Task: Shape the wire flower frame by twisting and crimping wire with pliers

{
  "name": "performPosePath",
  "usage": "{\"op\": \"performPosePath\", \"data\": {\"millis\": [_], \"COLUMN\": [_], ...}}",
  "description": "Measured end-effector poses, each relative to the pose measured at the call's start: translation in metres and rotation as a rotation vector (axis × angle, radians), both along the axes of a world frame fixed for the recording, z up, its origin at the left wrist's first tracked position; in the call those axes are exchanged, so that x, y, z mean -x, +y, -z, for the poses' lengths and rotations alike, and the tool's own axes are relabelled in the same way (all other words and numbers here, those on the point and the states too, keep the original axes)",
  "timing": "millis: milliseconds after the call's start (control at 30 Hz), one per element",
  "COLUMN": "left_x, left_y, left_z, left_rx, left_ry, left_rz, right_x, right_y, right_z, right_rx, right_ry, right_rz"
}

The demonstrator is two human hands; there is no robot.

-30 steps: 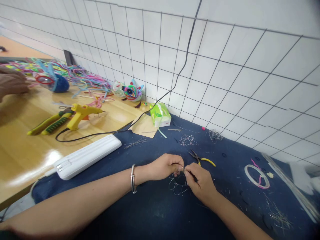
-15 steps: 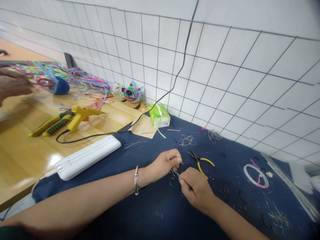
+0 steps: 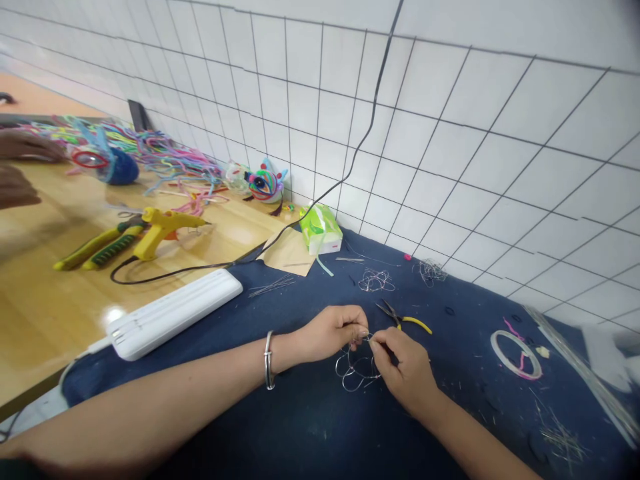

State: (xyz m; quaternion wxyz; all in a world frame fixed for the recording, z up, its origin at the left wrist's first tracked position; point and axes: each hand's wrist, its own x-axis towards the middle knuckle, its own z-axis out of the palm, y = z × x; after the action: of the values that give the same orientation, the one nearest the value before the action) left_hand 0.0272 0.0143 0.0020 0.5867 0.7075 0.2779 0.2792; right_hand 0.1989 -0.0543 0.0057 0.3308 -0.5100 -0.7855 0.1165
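Observation:
Thin silver wire bent into several petal-like loops (image 3: 353,381) hangs below my fingers, above the dark blue cloth (image 3: 310,427). My left hand (image 3: 333,331), with a silver bangle (image 3: 269,360) at the wrist, pinches the upper part of this wire between thumb and fingertips. Close beside it, my right hand (image 3: 406,365) is closed, its thumb and forefinger pinching the wire near the left fingertips. Just behind the right hand lie yellow-handled pliers (image 3: 400,317), partly covered by it. Two wire tangles, one a looped bundle (image 3: 376,281), rest farther back.
A white power bank (image 3: 175,313), yellow glue gun (image 3: 163,230) and larger pliers (image 3: 103,247) lie left. A green tissue pack (image 3: 321,230) stands by the gridded wall. At right are a white ring (image 3: 516,355) and wire scraps (image 3: 563,437). Another person's hands (image 3: 20,167) are far left.
My right hand has moved slightly right and up, and my left hand has shifted a little right. The wire loops now hang in fuller view beneath them. The other person's hands have shifted.

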Motion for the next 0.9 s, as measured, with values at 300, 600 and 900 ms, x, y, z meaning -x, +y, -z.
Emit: {"op": "performPosePath", "data": {"millis": [300, 600, 900], "left_x": [0.001, -0.0011, -0.0034], "left_y": [0.0013, -0.0004, -0.0005], "left_z": [0.0006, 0.0053, 0.004], "left_rx": [-0.027, 0.119, 0.088], "left_ry": [0.075, -0.093, -0.11], "left_rz": [0.024, 0.058, -0.025], "right_x": [-0.0005, -0.0009, 0.0005], "right_y": [-0.0009, 0.0002, -0.0006], "right_z": [0.0029, 0.0012, 0.0019], "right_rx": [0.015, 0.086, 0.111], "right_ry": [-0.021, 0.061, 0.048], "right_rz": [-0.012, -0.036, -0.03]}}
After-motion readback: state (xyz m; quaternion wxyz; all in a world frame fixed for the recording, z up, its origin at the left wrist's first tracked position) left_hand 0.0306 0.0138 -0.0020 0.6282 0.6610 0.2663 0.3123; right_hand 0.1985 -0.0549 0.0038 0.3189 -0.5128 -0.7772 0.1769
